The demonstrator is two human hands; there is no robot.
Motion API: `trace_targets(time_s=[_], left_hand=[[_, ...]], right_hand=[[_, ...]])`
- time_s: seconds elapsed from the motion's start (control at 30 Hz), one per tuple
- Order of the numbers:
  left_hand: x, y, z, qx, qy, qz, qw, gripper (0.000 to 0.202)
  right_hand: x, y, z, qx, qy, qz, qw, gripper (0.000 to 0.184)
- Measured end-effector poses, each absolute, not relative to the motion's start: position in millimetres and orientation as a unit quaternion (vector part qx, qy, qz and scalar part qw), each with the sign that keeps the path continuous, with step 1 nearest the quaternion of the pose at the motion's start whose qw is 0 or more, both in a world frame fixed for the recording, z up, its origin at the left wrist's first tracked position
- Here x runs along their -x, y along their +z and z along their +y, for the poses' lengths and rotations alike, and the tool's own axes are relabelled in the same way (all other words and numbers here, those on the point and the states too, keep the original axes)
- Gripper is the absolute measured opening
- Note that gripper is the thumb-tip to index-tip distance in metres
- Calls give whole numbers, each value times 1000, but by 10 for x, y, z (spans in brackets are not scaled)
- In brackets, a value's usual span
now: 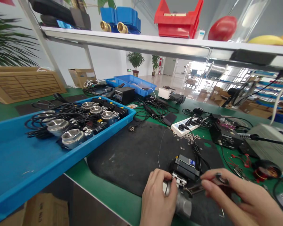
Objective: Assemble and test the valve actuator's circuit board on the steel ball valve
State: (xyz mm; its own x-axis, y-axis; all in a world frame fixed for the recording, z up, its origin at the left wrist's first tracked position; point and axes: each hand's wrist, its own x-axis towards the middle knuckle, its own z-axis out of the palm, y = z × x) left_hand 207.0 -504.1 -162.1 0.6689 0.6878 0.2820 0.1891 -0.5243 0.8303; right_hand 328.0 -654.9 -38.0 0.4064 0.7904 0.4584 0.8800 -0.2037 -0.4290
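My left hand (159, 196) is closed around the silver metal body (184, 205) of a device on the black mat, thumb and fingers near its small metal bracket (178, 180). A black box (185, 166) with a blue label forms the device's upper part, and black cable runs off behind it. In my right hand (238, 194), between thumb and fingers, is a dark open-ended wrench (195, 189). One end of the wrench reaches close to the bracket; whether it touches there I cannot tell. My left fingers partly hide the metal body.
On the left, a blue tray (108, 130) holds several similar devices with coiled cables. Small metal rings (190, 139) lie scattered beside a white power strip (185, 125). A soldering iron (250, 136) and a black control box (226, 136) are at right. A white shelf (141, 39) spans overhead.
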Motion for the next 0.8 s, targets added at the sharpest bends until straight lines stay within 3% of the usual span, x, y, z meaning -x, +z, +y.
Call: trace_targets(time_s=[0.1, 0.23, 0.53, 0.6, 0.7, 0.8], left_hand=[[-2022, -1686, -5078, -805, 340, 246, 420, 7], [-1968, -1823, -5132, -792, 390, 212, 419, 12], [-1898, -1754, -5118, -838, 408, 187, 309, 23], [-1893, -1753, -5121, -856, 394, 188, 278, 26], [-1905, -1808, -5134, -878, 375, 192, 228, 28], [-1921, -1859, -5132, -886, 364, 188, 217, 27]], right_hand=[[-3222, -391, -6295, 769, -12, -550, 326, 17], [-3223, -523, -6008, 775, 25, -569, 272, 28], [-3172, -484, -5634, 769, -35, -632, 92, 22], [-3173, -518, -5728, 760, -28, -638, 120, 24], [-3214, -687, -6029, 740, 4, -633, 227, 21], [-3283, -924, -6370, 736, -39, -596, 318, 15]])
